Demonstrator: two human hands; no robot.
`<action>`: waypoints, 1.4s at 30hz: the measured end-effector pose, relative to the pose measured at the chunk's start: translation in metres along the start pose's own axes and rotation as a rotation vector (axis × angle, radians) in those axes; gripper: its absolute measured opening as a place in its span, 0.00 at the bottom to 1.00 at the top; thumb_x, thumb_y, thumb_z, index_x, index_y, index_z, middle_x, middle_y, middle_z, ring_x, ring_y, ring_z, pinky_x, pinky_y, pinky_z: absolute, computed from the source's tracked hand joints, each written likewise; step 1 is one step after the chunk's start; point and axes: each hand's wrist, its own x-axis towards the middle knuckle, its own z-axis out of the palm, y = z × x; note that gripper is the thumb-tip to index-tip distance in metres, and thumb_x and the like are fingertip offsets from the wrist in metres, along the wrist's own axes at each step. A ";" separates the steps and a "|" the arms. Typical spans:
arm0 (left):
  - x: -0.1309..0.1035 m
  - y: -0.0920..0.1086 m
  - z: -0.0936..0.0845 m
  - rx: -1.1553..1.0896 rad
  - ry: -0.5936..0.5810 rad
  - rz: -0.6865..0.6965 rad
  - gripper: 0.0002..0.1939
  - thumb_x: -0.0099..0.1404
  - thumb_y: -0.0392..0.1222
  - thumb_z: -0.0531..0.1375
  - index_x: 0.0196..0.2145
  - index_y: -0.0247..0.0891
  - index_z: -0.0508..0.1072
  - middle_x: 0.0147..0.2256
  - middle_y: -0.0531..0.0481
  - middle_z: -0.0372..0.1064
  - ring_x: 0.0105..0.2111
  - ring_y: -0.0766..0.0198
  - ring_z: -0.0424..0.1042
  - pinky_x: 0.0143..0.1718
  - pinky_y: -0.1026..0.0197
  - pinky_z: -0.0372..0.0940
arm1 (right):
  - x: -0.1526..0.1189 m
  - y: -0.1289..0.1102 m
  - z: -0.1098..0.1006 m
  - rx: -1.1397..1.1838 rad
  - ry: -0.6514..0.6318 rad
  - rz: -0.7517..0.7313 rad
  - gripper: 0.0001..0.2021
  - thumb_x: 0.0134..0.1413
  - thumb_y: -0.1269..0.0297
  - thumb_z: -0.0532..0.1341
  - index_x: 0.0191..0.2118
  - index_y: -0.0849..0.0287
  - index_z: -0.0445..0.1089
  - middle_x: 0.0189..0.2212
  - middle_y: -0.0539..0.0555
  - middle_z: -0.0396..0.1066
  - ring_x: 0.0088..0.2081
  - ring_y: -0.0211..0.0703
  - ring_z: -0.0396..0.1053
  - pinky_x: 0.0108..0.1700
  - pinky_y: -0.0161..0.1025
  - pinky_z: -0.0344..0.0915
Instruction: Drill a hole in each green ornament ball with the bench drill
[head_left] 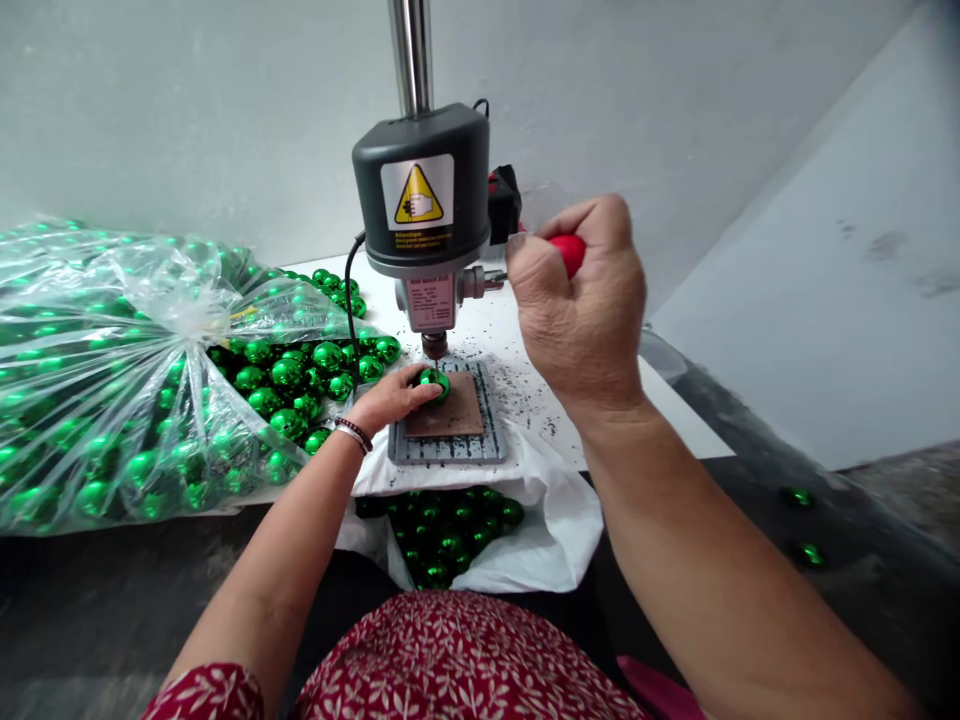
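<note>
A shiny green ball [434, 384] sits on a brown board [459, 412] over the grey slotted base [491, 445] of a small drill press [420, 190]. My left hand [396, 396] grips the ball from the left, thumb in front. Directly above, the thin bit under the chuck [434, 346] reaches the top of the ball; whether it has entered is too small to tell. To the right of the drill head, my right hand [581, 300] is closed round the red knob [570, 254] of the press lever.
A clear plastic bag [187, 310] full of green balls lies at left, with loose balls [287, 373] beside it. Dark shavings dot the white table [555, 400]. Below its front edge, a white sack [559, 535] holds more balls. Two balls [810, 555] lie on the floor at right.
</note>
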 end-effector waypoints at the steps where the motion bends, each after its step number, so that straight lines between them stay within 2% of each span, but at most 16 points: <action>1: 0.000 0.000 -0.001 0.009 0.000 0.006 0.28 0.58 0.55 0.65 0.52 0.35 0.76 0.44 0.47 0.77 0.43 0.57 0.73 0.51 0.55 0.68 | 0.000 0.000 0.000 0.001 0.001 0.002 0.10 0.65 0.55 0.56 0.36 0.55 0.60 0.29 0.47 0.63 0.31 0.30 0.63 0.35 0.32 0.67; 6: -0.008 -0.001 -0.001 0.106 0.024 0.005 0.32 0.56 0.54 0.67 0.56 0.38 0.76 0.45 0.49 0.78 0.46 0.54 0.73 0.54 0.54 0.66 | -0.002 -0.001 0.000 0.012 0.019 0.001 0.10 0.64 0.55 0.56 0.36 0.56 0.60 0.29 0.47 0.62 0.31 0.30 0.62 0.36 0.32 0.67; 10: -0.013 -0.007 -0.002 0.051 0.066 -0.006 0.29 0.59 0.56 0.64 0.53 0.36 0.78 0.43 0.48 0.78 0.43 0.55 0.74 0.51 0.55 0.68 | -0.002 0.001 0.001 0.018 -0.002 -0.003 0.10 0.64 0.55 0.57 0.38 0.56 0.59 0.30 0.47 0.62 0.34 0.31 0.65 0.39 0.33 0.69; 14: -0.011 -0.012 -0.006 -0.034 0.047 -0.021 0.30 0.59 0.56 0.64 0.53 0.35 0.77 0.40 0.49 0.77 0.40 0.58 0.73 0.48 0.56 0.68 | -0.001 -0.001 0.000 0.018 -0.016 0.008 0.10 0.65 0.56 0.56 0.38 0.56 0.59 0.29 0.47 0.61 0.33 0.30 0.64 0.39 0.33 0.68; 20: -0.005 -0.006 -0.010 0.053 0.006 0.034 0.24 0.57 0.55 0.65 0.47 0.38 0.80 0.40 0.51 0.78 0.44 0.56 0.73 0.50 0.57 0.67 | -0.001 -0.006 -0.001 0.014 0.013 0.012 0.10 0.63 0.57 0.57 0.36 0.57 0.59 0.28 0.46 0.60 0.30 0.29 0.60 0.36 0.32 0.66; 26: -0.002 0.006 0.004 0.196 0.040 0.028 0.27 0.51 0.48 0.69 0.49 0.38 0.79 0.39 0.51 0.77 0.40 0.57 0.74 0.48 0.58 0.68 | -0.001 -0.003 -0.002 0.028 -0.029 0.019 0.13 0.65 0.52 0.55 0.37 0.57 0.59 0.30 0.48 0.62 0.33 0.30 0.64 0.39 0.32 0.69; 34: 0.001 0.006 0.017 0.051 0.042 -0.065 0.36 0.48 0.47 0.73 0.56 0.40 0.76 0.37 0.52 0.77 0.40 0.56 0.75 0.48 0.56 0.69 | -0.006 -0.004 -0.003 0.021 0.050 -0.037 0.12 0.62 0.54 0.57 0.35 0.56 0.60 0.29 0.47 0.62 0.29 0.29 0.59 0.33 0.31 0.64; 39: -0.003 0.005 0.021 0.016 0.093 -0.066 0.36 0.47 0.45 0.74 0.55 0.38 0.77 0.41 0.49 0.78 0.44 0.54 0.75 0.53 0.53 0.68 | -0.014 -0.003 -0.004 0.006 0.087 -0.006 0.11 0.60 0.54 0.59 0.34 0.56 0.61 0.28 0.47 0.63 0.28 0.30 0.59 0.30 0.32 0.62; 42: -0.003 0.002 0.023 -0.021 0.092 -0.037 0.33 0.47 0.44 0.73 0.53 0.39 0.78 0.40 0.49 0.79 0.44 0.54 0.75 0.53 0.53 0.68 | -0.016 -0.002 -0.006 -0.025 0.083 -0.009 0.10 0.58 0.54 0.59 0.33 0.54 0.61 0.27 0.46 0.63 0.27 0.31 0.59 0.29 0.33 0.61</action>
